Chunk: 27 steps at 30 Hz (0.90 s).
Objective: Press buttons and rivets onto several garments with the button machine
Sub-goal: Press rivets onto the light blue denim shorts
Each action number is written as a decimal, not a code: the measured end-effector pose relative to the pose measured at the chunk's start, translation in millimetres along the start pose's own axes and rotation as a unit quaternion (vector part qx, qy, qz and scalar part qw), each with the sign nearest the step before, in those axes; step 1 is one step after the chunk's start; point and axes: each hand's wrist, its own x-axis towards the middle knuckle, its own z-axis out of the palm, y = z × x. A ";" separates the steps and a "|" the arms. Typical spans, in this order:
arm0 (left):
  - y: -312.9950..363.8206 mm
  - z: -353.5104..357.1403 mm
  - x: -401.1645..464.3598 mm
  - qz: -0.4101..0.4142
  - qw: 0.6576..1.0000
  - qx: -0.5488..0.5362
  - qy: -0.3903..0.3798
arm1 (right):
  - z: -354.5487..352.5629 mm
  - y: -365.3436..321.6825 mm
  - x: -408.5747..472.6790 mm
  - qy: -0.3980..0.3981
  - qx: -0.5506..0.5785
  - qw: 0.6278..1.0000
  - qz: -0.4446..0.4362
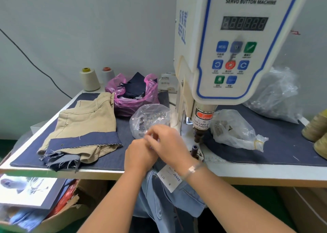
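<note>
The button machine (230,52) stands at the right of the table (247,172), white with blue trim, a dark display and coloured keys, its brown punch above a small die. Light blue jeans (169,202) with a paper size tag hang off the near edge. The left hand (139,155) and right hand (168,144) meet beside a clear bag (150,119), fingers curled; what they pinch is blurred, so I cannot tell.

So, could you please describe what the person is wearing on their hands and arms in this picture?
Both forearms are bare, with no sleeves in view and no gloves on either hand. The right hand has a thin, clear or silvery bangle-style bracelet around its wrist. The left hand and its wrist show no jewellery or watch; rings cannot be made out.
</note>
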 end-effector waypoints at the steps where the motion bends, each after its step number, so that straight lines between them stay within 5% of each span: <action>1: 0.4 0.1 -0.7 0.005 1.000 -0.003 -0.005 | -11.2 -1.3 -21.3 0.009 0.038 0.999 -0.001; 8: -0.5 4.3 -0.2 -0.024 0.999 -0.045 -0.011 | -88.0 43.0 -83.0 0.051 0.056 0.993 0.086; 16: -1.1 3.5 1.4 -0.022 0.999 -0.031 -0.005 | -95.1 65.3 -57.8 -0.020 -0.069 0.997 0.018; 27: -1.8 3.0 1.3 -0.015 0.999 -0.040 -0.003 | -95.4 64.2 -56.1 -0.025 -0.078 0.997 -0.015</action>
